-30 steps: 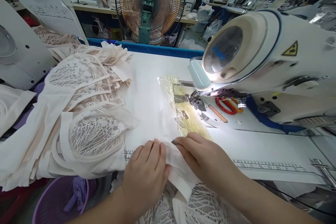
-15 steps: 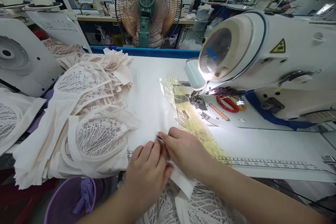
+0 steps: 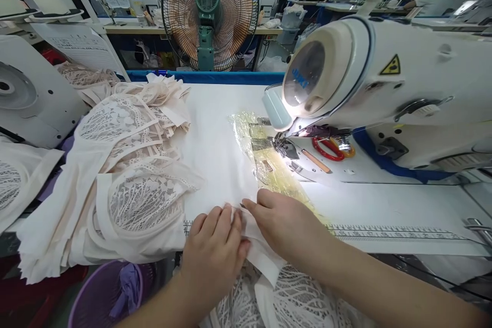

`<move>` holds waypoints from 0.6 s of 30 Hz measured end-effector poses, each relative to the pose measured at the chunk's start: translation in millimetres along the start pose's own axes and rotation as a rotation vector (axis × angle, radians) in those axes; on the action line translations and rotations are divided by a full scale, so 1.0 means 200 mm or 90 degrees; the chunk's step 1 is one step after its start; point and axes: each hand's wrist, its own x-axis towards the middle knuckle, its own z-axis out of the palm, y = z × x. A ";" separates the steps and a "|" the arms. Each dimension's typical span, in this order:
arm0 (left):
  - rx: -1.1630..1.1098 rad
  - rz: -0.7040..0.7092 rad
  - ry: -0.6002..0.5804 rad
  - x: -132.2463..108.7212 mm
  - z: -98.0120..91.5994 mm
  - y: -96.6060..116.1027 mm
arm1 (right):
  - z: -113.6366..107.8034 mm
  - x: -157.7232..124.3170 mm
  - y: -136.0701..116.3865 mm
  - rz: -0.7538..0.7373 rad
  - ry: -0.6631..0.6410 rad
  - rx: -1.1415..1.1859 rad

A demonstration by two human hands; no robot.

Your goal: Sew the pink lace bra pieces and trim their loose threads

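Observation:
At the table's front edge, my left hand point(image 3: 215, 241) is closed on the white band of a lace bra piece point(image 3: 269, 261), fingers pressing it against the tabletop. My right hand point(image 3: 284, 220) is just to the right, closed, with the small dark tip of a metal tool point(image 3: 242, 205) showing past the index finger. The palm hides the rest of this tool, so its kind cannot be made out. From under both hands the bra's lace cups point(image 3: 307, 292) hang down over the edge toward my lap.
A pile of white lace bra pieces point(image 3: 142, 200) lies left of my hands. The sewing machine point(image 3: 342, 72) stands right, with yellow tape point(image 3: 277, 169), red-handled scissors point(image 3: 328, 149) and a wooden-handled tool point(image 3: 315, 161) by its needle. A purple basket point(image 3: 92, 292) is below; a fan point(image 3: 209, 15) stands behind.
My right hand has drawn slightly apart from the left, to the right, with the tool tip. The left hand stays on the band. The whole view has shifted a little.

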 end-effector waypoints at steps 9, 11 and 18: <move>0.027 0.015 0.002 0.00 0.00 -0.01 | 0.05 0.02 0.00 -0.007 0.056 0.058; 0.031 0.018 0.008 0.00 0.00 -0.01 | 0.06 0.02 0.00 -0.015 0.064 0.054; 0.034 0.026 0.007 0.02 -0.02 -0.01 | 0.02 -0.05 0.04 0.005 -0.022 0.017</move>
